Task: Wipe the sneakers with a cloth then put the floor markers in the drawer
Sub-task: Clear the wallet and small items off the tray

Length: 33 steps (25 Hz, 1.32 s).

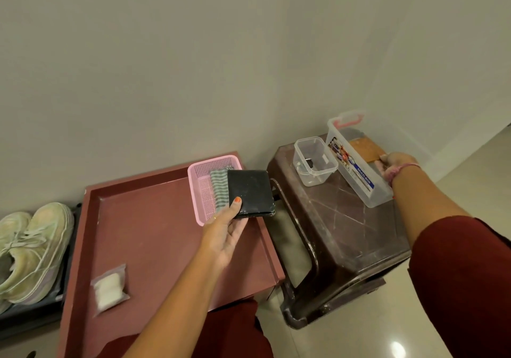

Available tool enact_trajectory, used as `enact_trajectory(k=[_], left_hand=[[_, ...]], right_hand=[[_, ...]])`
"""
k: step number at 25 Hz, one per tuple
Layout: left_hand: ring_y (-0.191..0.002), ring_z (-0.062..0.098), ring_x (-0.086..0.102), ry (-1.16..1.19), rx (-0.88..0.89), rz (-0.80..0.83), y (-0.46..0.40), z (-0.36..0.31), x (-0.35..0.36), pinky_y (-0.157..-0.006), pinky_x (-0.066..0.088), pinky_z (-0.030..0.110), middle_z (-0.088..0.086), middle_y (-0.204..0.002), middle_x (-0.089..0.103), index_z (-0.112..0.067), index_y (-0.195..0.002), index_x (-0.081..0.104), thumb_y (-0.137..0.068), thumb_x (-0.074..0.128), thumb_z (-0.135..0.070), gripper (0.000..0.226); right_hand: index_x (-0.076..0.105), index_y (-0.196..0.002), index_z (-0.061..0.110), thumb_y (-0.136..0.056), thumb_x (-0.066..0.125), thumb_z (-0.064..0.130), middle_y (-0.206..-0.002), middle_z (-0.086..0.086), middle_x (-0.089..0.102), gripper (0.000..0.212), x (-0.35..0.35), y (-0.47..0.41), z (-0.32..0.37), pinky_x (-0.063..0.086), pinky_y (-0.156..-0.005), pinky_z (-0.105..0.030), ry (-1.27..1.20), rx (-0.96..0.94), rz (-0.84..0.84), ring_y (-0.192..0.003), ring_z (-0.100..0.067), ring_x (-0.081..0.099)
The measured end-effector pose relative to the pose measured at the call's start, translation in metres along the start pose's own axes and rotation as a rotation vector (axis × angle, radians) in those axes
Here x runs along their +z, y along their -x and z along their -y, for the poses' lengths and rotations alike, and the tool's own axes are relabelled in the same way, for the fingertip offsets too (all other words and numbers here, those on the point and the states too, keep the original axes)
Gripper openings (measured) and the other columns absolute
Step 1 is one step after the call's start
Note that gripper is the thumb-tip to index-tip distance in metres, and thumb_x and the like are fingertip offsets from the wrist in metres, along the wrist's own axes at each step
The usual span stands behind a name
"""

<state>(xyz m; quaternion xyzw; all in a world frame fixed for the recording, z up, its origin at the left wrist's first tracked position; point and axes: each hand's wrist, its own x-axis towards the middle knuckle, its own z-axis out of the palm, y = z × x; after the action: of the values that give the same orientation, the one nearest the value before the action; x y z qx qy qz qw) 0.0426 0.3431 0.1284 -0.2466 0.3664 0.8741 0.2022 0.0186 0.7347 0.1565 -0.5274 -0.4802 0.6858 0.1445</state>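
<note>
Left hand (225, 229) pinching black square marker (251, 193) over pink basket (197, 191); right hand (395, 165) fingers curled on brown marker (365, 150) at right, behind clear box (359, 169).

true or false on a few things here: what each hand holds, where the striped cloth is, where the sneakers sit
1. The left hand grips a black square pad. True.
2. The striped cloth is draped over the sneakers. False: it lies in the pink basket.
3. The right hand holds the long clear box on the brown stool. True.
4. The sneakers sit on the brown stool. False: they sit left of the red tray.
</note>
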Motion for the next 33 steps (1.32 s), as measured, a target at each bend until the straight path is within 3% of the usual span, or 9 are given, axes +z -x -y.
enact_trajectory(k=[3, 6, 10, 14, 17, 19, 26, 29, 33], left_hand=[[-0.107, 0.023, 0.067, -0.079, 0.031, -0.003, 0.001, -0.001, 0.000, -0.083, 0.058, 0.030, 0.015, -0.118, 0.068, -0.004, -0.125, 0.059, -0.083, 0.068, -0.003, 0.043], [-0.113, 0.025, 0.064, -0.117, 0.023, -0.006, -0.004, 0.009, 0.012, -0.086, 0.056, 0.031, 0.015, -0.121, 0.067, -0.004, -0.115, 0.063, -0.085, 0.067, -0.004, 0.030], [-0.112, 0.024, 0.064, -0.084, 0.035, 0.014, -0.004, 0.012, 0.024, -0.085, 0.056, 0.030, 0.014, -0.118, 0.068, -0.007, -0.109, 0.065, -0.086, 0.066, -0.004, 0.023], [-0.096, 0.015, 0.069, -0.058, 0.037, 0.052, 0.001, 0.015, 0.049, -0.083, 0.058, 0.027, 0.005, -0.097, 0.075, -0.011, -0.097, 0.068, -0.086, 0.067, -0.004, 0.013], [-0.096, 0.014, 0.069, -0.032, -0.013, 0.127, 0.008, 0.028, 0.084, -0.089, 0.055, 0.027, 0.006, -0.096, 0.075, -0.010, -0.096, 0.069, -0.087, 0.067, -0.007, 0.010], [-0.097, 0.014, 0.070, -0.017, -0.032, 0.179, 0.011, 0.039, 0.106, -0.084, 0.057, 0.025, 0.007, -0.100, 0.074, -0.008, -0.101, 0.068, -0.086, 0.068, -0.008, 0.015], [-0.112, 0.017, 0.064, -0.093, -0.060, 0.367, 0.019, 0.069, 0.159, -0.095, 0.053, 0.028, 0.010, -0.118, 0.069, -0.008, -0.112, 0.065, -0.090, 0.065, -0.009, 0.022], [-0.111, 0.015, 0.064, -0.353, 0.017, 0.442, 0.011, 0.076, 0.179, -0.093, 0.053, 0.027, 0.008, -0.121, 0.067, -0.014, -0.119, 0.062, -0.094, 0.061, -0.020, 0.026], [-0.127, 0.020, 0.049, -1.329, 0.527, 0.568, -0.005, 0.103, 0.180, -0.107, 0.040, 0.034, 0.009, -0.140, 0.051, -0.010, -0.135, 0.053, -0.099, 0.051, -0.022, 0.038]], right_hand=[[0.057, -0.116, 0.002, -0.089, 0.056, 0.005, -0.107, -0.007, 0.061, 0.027, 0.000, -0.022, 0.013, 0.058, -0.070, -0.032, 0.011, 0.025, -0.048, -0.083, -0.016, 0.062], [0.058, -0.099, 0.004, -0.086, 0.055, -0.002, -0.126, -0.009, 0.051, 0.015, -0.006, -0.036, 0.013, 0.054, -0.086, -0.033, -0.051, 0.047, -0.011, -0.102, -0.020, 0.056], [0.053, -0.126, 0.003, -0.090, 0.051, 0.003, -0.135, -0.013, 0.049, 0.036, 0.000, 0.021, 0.017, 0.050, -0.094, -0.030, -0.175, -0.038, 0.028, -0.120, -0.024, 0.053], [0.062, -0.096, 0.004, -0.091, 0.058, 0.009, -0.095, -0.009, 0.065, 0.008, 0.010, 0.106, -0.010, 0.056, -0.062, -0.019, -0.156, -0.154, 0.275, -0.080, -0.014, 0.064], [0.064, -0.105, 0.009, -0.089, 0.062, 0.025, -0.095, -0.006, 0.070, 0.023, 0.005, 0.156, -0.042, 0.058, -0.072, -0.022, 0.003, -0.186, 0.438, -0.086, -0.014, 0.067], [0.063, -0.110, 0.015, -0.088, 0.063, 0.026, -0.100, -0.002, 0.073, 0.025, 0.003, 0.172, -0.058, 0.057, -0.081, -0.026, -0.078, -0.173, 0.527, -0.092, -0.012, 0.069], [0.061, -0.118, 0.007, -0.085, 0.066, 0.005, -0.105, -0.009, 0.071, 0.034, -0.004, 0.156, -0.047, 0.056, -0.084, -0.030, -0.436, -0.270, 0.345, -0.096, -0.017, 0.069], [0.063, -0.106, 0.000, -0.084, 0.063, -0.005, -0.092, -0.011, 0.071, 0.022, -0.007, 0.135, -0.023, 0.057, -0.074, -0.026, -0.548, -0.252, 0.261, -0.085, -0.018, 0.071], [0.062, -0.091, -0.001, -0.081, 0.063, -0.010, -0.091, -0.012, 0.067, 0.013, -0.013, 0.092, 0.011, 0.059, -0.072, -0.029, -0.546, -0.228, 0.072, -0.087, -0.022, 0.068]])
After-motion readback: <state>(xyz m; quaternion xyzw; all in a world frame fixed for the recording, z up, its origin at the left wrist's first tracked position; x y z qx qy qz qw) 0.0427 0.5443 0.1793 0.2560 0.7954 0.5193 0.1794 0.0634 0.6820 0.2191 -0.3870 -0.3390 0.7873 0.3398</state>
